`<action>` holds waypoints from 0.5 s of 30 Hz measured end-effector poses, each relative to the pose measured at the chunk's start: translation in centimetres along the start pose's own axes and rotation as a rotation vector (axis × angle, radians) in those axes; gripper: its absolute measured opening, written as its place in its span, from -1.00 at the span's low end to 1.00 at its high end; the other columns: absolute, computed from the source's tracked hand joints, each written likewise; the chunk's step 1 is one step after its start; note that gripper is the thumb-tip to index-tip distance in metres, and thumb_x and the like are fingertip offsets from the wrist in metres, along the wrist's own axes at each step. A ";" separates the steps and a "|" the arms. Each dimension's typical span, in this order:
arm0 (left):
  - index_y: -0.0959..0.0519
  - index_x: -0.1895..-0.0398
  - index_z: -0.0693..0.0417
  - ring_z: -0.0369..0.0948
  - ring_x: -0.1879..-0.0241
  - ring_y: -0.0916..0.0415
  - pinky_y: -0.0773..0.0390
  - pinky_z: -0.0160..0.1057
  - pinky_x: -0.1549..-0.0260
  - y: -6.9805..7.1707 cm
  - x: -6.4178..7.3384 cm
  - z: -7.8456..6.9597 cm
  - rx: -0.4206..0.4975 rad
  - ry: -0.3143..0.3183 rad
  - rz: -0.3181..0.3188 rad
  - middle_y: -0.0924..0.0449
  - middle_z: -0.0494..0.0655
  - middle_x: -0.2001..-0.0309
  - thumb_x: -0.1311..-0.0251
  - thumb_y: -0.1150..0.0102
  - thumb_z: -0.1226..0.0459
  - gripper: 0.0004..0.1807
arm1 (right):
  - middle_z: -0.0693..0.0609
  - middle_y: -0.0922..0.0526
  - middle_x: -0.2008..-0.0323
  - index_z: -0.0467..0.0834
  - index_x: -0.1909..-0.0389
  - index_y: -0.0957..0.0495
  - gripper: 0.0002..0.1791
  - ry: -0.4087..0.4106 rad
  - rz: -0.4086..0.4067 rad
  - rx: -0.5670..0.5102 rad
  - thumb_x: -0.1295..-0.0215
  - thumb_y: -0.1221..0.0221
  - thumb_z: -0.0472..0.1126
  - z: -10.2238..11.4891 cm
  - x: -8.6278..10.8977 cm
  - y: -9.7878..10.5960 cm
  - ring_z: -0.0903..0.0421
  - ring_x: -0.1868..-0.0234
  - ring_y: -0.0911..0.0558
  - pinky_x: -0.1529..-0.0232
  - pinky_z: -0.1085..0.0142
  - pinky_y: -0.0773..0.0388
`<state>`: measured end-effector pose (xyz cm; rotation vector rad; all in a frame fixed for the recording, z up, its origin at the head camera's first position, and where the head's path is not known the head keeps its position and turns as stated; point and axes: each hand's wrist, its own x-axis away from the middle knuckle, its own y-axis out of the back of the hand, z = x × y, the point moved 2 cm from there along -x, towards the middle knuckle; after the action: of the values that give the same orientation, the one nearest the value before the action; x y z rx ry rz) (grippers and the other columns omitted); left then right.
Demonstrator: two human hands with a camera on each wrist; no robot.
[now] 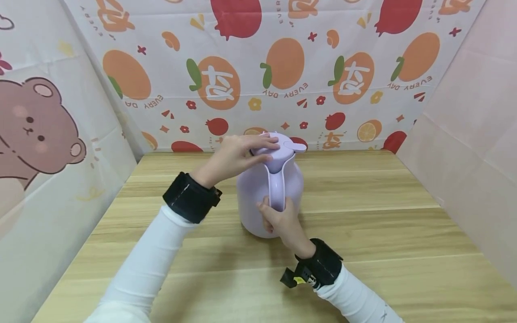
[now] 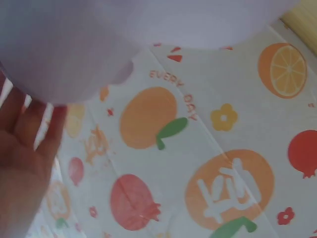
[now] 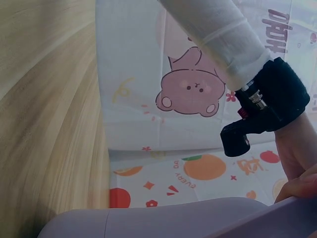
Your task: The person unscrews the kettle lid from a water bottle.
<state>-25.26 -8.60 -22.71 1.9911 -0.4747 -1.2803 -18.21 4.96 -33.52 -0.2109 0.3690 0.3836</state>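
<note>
A pale purple thermos jug stands upright on the wooden table, its handle facing the person. The right hand grips the handle near its lower end. On top, the left hand lies across the lid with its fingers extended and the thumb nearer the handle. A small tab sticks out to the right of the lid. In the left wrist view, straight fingers reach up to the blurred purple jug. The right wrist view shows the left hand at the jug.
The light wooden table spreads around the jug. A fruit-patterned cloth hangs right behind it. A bear-printed cloth stands on the left, and a pale pink one on the right. Black bands with cameras circle both wrists.
</note>
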 end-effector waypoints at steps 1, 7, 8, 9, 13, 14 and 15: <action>-0.64 0.10 0.13 -0.13 -0.08 -0.42 -0.50 -0.26 0.17 -0.1 0.0 -0.3 -0.033 0.011 -0.010 -0.57 -0.04 0.02 -0.02 -0.32 0.28 -0.68 | 0.06 -0.22 0.82 -0.32 0.67 -0.20 -0.66 0.000 -0.002 -0.001 -0.22 -0.03 -0.29 0.0 0.0 0.0 0.17 0.80 -0.23 0.74 0.37 -0.19; -0.65 0.12 0.11 -0.09 0.05 -0.51 -0.48 -0.24 0.36 -0.7 -0.4 -1.6 -0.211 0.064 -0.044 -0.60 -0.04 0.08 -0.04 -0.32 0.21 -0.69 | 0.07 -0.23 0.82 -0.34 0.67 -0.20 -0.66 0.004 -0.004 -0.008 -0.20 -0.04 -0.28 -0.1 0.1 0.1 0.18 0.80 -0.22 0.74 0.37 -0.18; -0.66 0.12 0.10 -0.08 0.07 -0.52 -0.47 -0.24 0.37 -0.8 -0.4 -1.8 -0.228 0.072 -0.046 -0.60 -0.04 0.09 -0.04 -0.32 0.21 -0.69 | 0.07 -0.23 0.82 -0.34 0.67 -0.20 -0.66 0.003 -0.004 -0.007 -0.20 -0.04 -0.28 -0.1 0.1 0.2 0.18 0.79 -0.23 0.74 0.37 -0.19; -0.66 0.13 0.09 -0.08 0.09 -0.54 -0.47 -0.24 0.38 -0.8 -0.5 -1.9 -0.242 0.079 -0.051 -0.61 -0.04 0.10 -0.04 -0.32 0.20 -0.69 | 0.06 -0.23 0.81 -0.34 0.66 -0.20 -0.67 0.002 -0.004 -0.005 -0.20 -0.05 -0.28 -0.1 0.2 0.2 0.18 0.79 -0.23 0.74 0.37 -0.19; -0.67 0.15 0.06 -0.12 0.36 -0.57 -0.43 -0.24 0.43 -1.0 -0.6 -2.6 -0.309 0.105 -0.077 -0.65 -0.07 0.21 -0.02 -0.34 0.17 -0.70 | 0.07 -0.24 0.81 -0.34 0.65 -0.21 -0.67 -0.007 -0.008 0.000 -0.20 -0.05 -0.28 -0.1 0.3 0.2 0.19 0.79 -0.24 0.74 0.38 -0.20; -0.68 0.16 0.06 -0.13 0.41 -0.57 -0.41 -0.23 0.43 -1.1 -0.6 -2.7 -0.334 0.111 -0.081 -0.66 -0.07 0.24 -0.02 -0.34 0.15 -0.69 | 0.08 -0.24 0.82 -0.35 0.65 -0.21 -0.67 -0.008 -0.011 0.001 -0.20 -0.05 -0.28 -0.1 0.3 0.2 0.19 0.79 -0.24 0.74 0.38 -0.20; -0.68 0.17 0.05 -0.13 0.46 -0.55 -0.39 -0.22 0.43 -1.2 -0.7 -2.9 -0.359 0.117 -0.087 -0.66 -0.07 0.26 -0.02 -0.34 0.14 -0.70 | 0.08 -0.24 0.82 -0.35 0.66 -0.20 -0.67 -0.009 -0.013 0.000 -0.19 -0.05 -0.29 -0.1 0.3 0.2 0.19 0.80 -0.24 0.74 0.38 -0.20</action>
<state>-23.03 -6.29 -22.39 1.7831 -0.0923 -1.1973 -18.03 5.19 -33.80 -0.2115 0.3583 0.3716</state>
